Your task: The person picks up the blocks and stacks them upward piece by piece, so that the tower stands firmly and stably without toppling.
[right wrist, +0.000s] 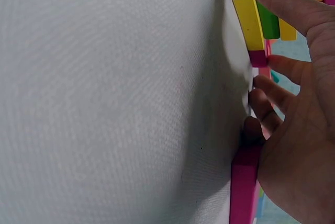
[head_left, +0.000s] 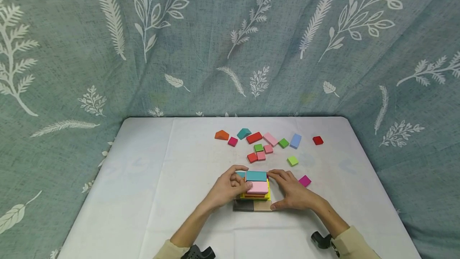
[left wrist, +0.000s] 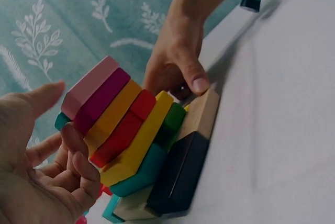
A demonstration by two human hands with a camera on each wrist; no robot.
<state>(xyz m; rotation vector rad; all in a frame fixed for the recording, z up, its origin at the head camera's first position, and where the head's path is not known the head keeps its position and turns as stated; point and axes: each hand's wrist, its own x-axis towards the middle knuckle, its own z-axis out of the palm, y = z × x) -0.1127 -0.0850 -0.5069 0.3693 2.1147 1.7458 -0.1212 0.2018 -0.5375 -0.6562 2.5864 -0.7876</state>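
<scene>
Simply one block stack (head_left: pixel 258 187) between two grips (head_left: pixel 226 189)

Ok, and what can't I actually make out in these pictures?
Head view: part of the left side of the block stack, covered by the left hand.
Left wrist view: some fingertips of the right hand, hidden behind the block stack.
Right wrist view: the lower end of the magenta block, cut off by the bottom edge.
Right wrist view: the whole block stack, cut off by the top and right edges.
</scene>
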